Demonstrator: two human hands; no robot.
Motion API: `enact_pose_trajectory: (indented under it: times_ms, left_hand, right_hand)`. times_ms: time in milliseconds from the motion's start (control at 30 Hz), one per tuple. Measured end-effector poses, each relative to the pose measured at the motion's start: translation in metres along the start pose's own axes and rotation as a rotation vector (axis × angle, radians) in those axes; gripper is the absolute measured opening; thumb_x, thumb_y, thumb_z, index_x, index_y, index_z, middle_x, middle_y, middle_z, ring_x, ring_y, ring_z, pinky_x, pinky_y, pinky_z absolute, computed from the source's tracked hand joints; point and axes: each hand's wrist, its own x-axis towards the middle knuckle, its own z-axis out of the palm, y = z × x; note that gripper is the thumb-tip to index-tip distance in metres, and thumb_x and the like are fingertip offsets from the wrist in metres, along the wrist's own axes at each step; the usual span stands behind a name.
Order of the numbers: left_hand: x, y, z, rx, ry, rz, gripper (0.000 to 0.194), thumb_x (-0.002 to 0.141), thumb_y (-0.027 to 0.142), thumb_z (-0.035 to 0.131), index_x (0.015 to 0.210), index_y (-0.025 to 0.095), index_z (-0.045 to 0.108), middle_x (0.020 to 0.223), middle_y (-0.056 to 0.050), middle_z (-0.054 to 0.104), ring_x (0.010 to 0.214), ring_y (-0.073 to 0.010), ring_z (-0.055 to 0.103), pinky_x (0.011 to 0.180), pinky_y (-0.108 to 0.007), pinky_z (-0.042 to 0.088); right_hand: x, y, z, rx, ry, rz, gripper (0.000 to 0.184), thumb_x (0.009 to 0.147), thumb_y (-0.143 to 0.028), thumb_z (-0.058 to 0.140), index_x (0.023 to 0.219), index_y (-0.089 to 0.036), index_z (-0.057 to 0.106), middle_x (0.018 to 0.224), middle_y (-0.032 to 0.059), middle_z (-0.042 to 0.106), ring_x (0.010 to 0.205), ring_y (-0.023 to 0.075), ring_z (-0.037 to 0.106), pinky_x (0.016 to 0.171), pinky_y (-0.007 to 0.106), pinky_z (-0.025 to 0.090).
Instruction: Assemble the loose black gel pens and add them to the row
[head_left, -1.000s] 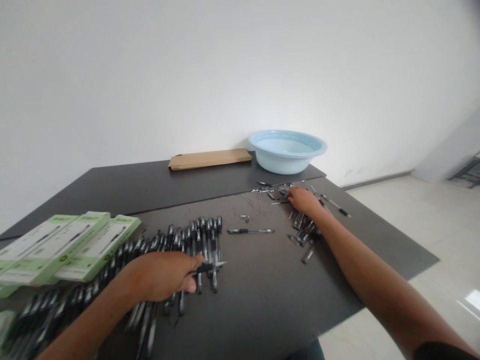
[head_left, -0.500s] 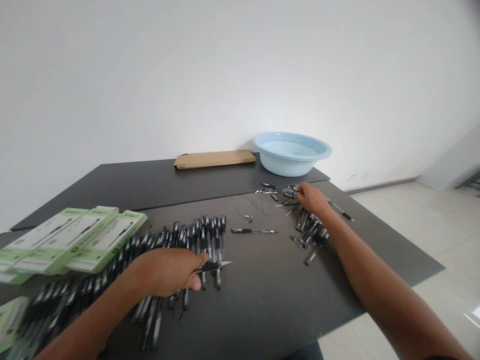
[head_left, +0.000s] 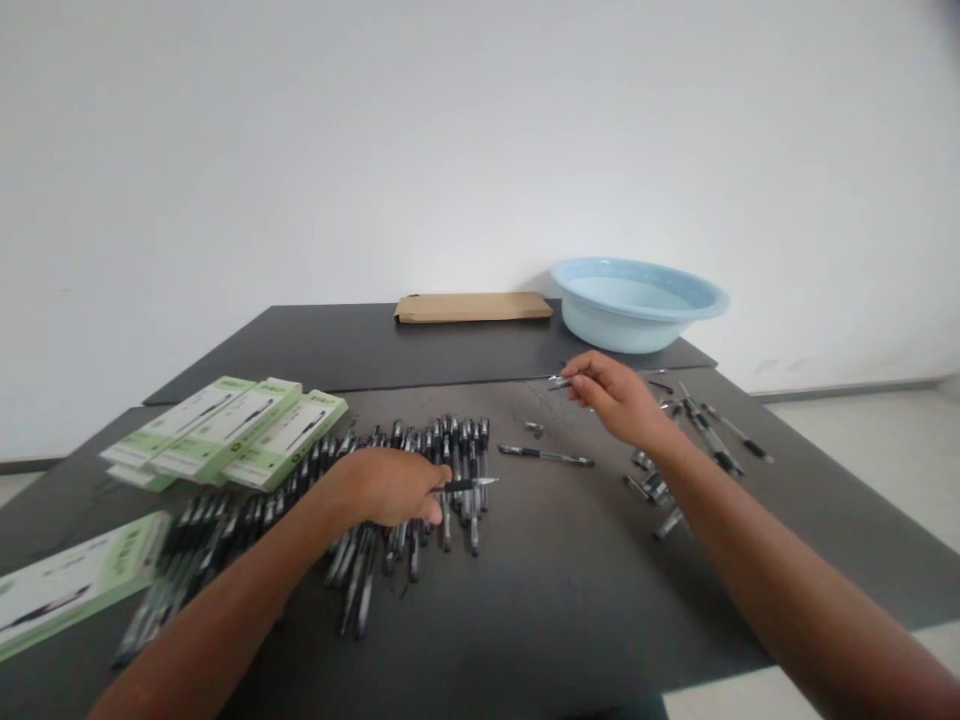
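Note:
My left hand (head_left: 390, 487) is closed around a black pen (head_left: 466, 485) whose tip points right, just above a long row of black pens (head_left: 352, 490) laid side by side on the dark table (head_left: 540, 580). My right hand (head_left: 619, 400) is lifted a little over the table and pinches a small thin pen part (head_left: 561, 381) between thumb and fingers. A single pen (head_left: 546, 456) lies between the two hands. Loose pens and parts (head_left: 697, 430) are scattered under and beyond my right wrist.
Green and white pen boxes (head_left: 229, 430) lie at the left, with one more box (head_left: 71, 580) at the near left edge. A light blue basin (head_left: 637, 303) and a brown envelope (head_left: 474, 306) sit at the table's far side. The floor lies to the right.
My right hand has risen off the scattered pile with a thin pen part pinched in it. The camera has turned right, so everything sits further right in view. My left hand keeps its pen.

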Motion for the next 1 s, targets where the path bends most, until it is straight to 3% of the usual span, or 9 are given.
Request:
enact_pose_trajectory:
  times_ms: [133, 267, 600, 767, 1000]
  left_hand:
    - [0.006, -0.007, 0.000, 0.008, 0.000, -0.010, 0.054, 0.086, 0.036, 0.048, 0.137, 0.016, 0.044, 0.119, -0.019, 0.063, 0.103, -0.0342, 0.061, 0.078, -0.040, 0.048]
    - [0.014, -0.011, 0.001, 0.019, -0.011, 0.001, 0.054, 0.086, 0.036, 0.049, 0.136, 0.018, 0.044, 0.120, -0.017, 0.062, 0.103, -0.0326, 0.061, 0.078, -0.037, 0.048]
    - [0.019, -0.013, -0.001, 0.020, -0.068, 0.018, 0.057, 0.088, 0.039, 0.047, 0.140, 0.017, 0.040, 0.123, -0.018, 0.061, 0.105, -0.0316, 0.060, 0.079, -0.036, 0.047]
    - [0.021, -0.015, 0.000, 0.003, -0.063, 0.056, 0.055, 0.087, 0.039, 0.047, 0.137, 0.017, 0.043, 0.114, -0.016, 0.066, 0.097, -0.0298, 0.063, 0.074, -0.034, 0.047]
    - [0.020, -0.015, -0.001, 0.012, -0.057, 0.081, 0.049, 0.087, 0.038, 0.047, 0.131, 0.018, 0.049, 0.107, -0.012, 0.069, 0.090, -0.0267, 0.065, 0.071, -0.030, 0.047]
  right_hand:
    - [-0.007, -0.025, 0.043, 0.228, -0.043, -0.002, 0.013, 0.089, -0.024, 0.046, 0.099, -0.019, 0.053, 0.076, 0.0004, 0.058, 0.065, 0.0122, 0.053, 0.061, 0.024, 0.042]
    - [-0.030, -0.034, 0.066, 0.332, -0.152, 0.023, 0.012, 0.087, -0.023, 0.052, 0.097, -0.019, 0.054, 0.077, -0.0006, 0.053, 0.068, 0.0119, 0.049, 0.063, 0.024, 0.040]
    - [-0.039, -0.031, 0.074, 0.377, -0.174, 0.080, 0.011, 0.090, -0.028, 0.049, 0.097, -0.019, 0.051, 0.068, -0.0023, 0.055, 0.061, 0.0108, 0.051, 0.059, 0.023, 0.039]
    - [-0.043, -0.037, 0.078, 0.445, -0.267, 0.046, 0.010, 0.091, -0.026, 0.048, 0.098, -0.019, 0.050, 0.073, -0.0008, 0.057, 0.065, 0.0114, 0.053, 0.061, 0.023, 0.041]
    - [-0.046, -0.042, 0.084, 0.488, -0.236, 0.055, 0.010, 0.091, -0.027, 0.048, 0.097, -0.019, 0.050, 0.073, -0.0006, 0.057, 0.066, 0.0116, 0.053, 0.061, 0.023, 0.042]
